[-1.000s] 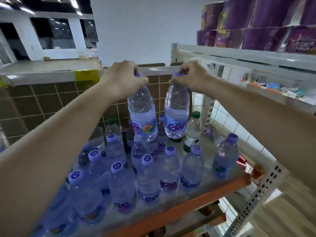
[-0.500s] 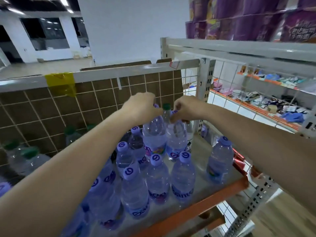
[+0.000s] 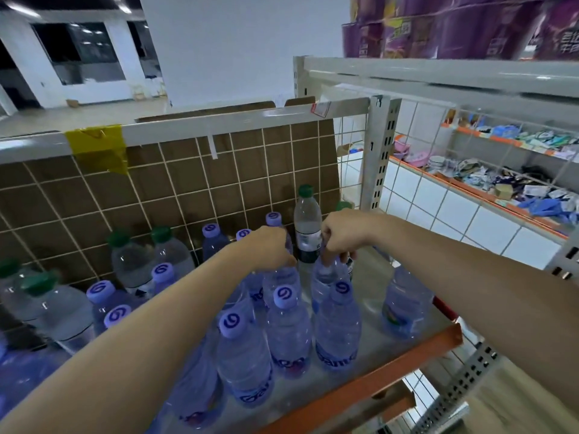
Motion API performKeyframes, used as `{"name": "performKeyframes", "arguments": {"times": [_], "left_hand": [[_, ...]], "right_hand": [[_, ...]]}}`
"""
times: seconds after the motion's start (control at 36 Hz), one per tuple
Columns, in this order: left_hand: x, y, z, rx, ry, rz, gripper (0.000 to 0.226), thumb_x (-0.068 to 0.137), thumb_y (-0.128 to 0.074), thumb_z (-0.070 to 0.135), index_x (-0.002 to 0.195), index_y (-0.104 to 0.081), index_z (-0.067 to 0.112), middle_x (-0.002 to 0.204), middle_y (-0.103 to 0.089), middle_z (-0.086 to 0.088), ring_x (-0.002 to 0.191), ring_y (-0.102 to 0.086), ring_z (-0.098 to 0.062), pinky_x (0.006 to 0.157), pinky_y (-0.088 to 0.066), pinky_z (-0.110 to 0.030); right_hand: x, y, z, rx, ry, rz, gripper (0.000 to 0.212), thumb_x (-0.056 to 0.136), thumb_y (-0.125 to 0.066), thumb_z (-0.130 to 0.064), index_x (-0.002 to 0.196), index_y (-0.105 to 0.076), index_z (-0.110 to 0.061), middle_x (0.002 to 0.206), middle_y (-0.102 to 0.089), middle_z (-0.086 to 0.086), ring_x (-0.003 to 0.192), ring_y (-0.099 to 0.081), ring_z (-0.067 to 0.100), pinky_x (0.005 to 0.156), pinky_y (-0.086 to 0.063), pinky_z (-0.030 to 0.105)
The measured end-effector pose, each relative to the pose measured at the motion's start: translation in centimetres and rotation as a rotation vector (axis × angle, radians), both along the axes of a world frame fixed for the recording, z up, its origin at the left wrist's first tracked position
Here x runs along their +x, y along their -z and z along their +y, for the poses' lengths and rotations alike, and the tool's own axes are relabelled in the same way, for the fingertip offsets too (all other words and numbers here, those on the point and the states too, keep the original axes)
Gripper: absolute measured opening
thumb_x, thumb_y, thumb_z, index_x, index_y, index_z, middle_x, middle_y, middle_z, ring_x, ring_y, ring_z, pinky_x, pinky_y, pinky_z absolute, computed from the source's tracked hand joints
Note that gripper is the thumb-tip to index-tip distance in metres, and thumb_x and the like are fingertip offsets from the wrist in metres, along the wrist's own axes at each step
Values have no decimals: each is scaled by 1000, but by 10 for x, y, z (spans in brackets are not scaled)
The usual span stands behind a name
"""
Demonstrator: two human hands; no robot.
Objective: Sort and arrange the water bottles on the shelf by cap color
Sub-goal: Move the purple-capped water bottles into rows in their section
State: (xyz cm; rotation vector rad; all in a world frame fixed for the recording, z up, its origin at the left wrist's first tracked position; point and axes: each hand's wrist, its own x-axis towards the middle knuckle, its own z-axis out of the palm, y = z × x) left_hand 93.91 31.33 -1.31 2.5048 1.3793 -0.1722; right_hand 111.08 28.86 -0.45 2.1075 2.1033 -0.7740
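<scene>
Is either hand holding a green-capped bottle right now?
No: the left hand and right hand each grip a purple-tinted bottle, while the tall green-capped bottle stands untouched between them.

Purple caps point(image 3: 284, 296) showing white swirl marks; green caps point(image 3: 305, 191) topping clear bottles; shelf edge point(image 3: 369, 382) glowing orange; yellow tape point(image 3: 97, 145) clinging to white rail.

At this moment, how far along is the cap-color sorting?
Partly done: purple-capped bottles cluster in front, green-capped bottles at back left. In hand: the left hand and right hand each grip a purple-capped bottle near the group. Left: a tall green-capped bottle still stands at back right.
</scene>
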Motion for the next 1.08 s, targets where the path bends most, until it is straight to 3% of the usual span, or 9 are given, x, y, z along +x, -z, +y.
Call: {"name": "performKeyframes", "arguments": {"times": [0.17,0.22,0.31,0.42,0.44,0.61,0.72,0.83,1.08], "left_hand": [[-1,0,5,-101,-23,28,23,94,-53,29,76,-42,19,71,-53,-4,56,-52,-15,48,-44,-24],[-2,-2,6,-137,-36,38,13,95,-51,29,93,-46,17,74,-52,-4,61,-53,-17,54,-46,-26],[-1,-8,7,-171,-34,100,26,96,-51,31,117,-50,16,75,-52,-2,61,-52,-15,53,-45,-23],[4,-23,14,-120,7,172,25,92,-56,40,74,-56,22,63,-52,2,55,-51,-12,48,-40,-22],[6,-29,18,-90,7,156,28,90,-57,42,75,-57,20,64,-54,1,55,-52,-12,48,-40,-22],[30,-41,59,167,-44,-69,30,90,-56,42,100,-53,14,85,-56,-1,70,-52,-12,58,-39,-27],[51,-32,80,142,-110,-188,54,88,-59,41,129,-44,11,117,-58,-10,99,-58,-25,86,-50,-40],[62,-18,93,81,-159,-233,62,89,-60,40,137,-36,10,125,-54,-13,106,-55,-27,86,-47,-37],[74,9,103,-39,-220,-344,52,84,-59,48,123,-49,15,118,-59,-12,103,-57,-31,90,-49,-39]], "right_hand": [[1,-6,2,-107,-17,39,25,80,-79,-26,72,-58,-14,77,-65,2,69,-68,15,46,-48,21],[3,-13,2,-128,-17,23,24,79,-78,-37,78,-65,-17,77,-67,-2,59,-68,10,49,-47,19],[11,-26,3,-113,13,7,38,80,-70,-52,95,-68,-18,87,-72,-1,64,-70,13,56,-44,23],[27,-46,9,106,103,63,31,86,-68,-44,88,-64,-13,80,-71,1,57,-63,12,45,-41,18],[31,-49,10,169,124,74,29,87,-67,-40,87,-64,-11,78,-70,3,56,-62,11,43,-41,17],[45,-40,18,316,200,7,20,93,-60,-23,105,-62,-7,82,-66,7,60,-61,13,51,-49,23],[44,-25,22,265,220,-9,42,89,-66,-30,124,-54,-11,97,-63,9,73,-66,20,61,-54,31],[42,-12,22,219,192,-10,63,75,-75,-53,117,-53,-12,95,-61,5,75,-61,18,63,-50,30],[44,9,17,333,201,115,42,78,-76,-45,93,-60,-9,86,-55,5,83,-55,23,70,-44,31]]}}
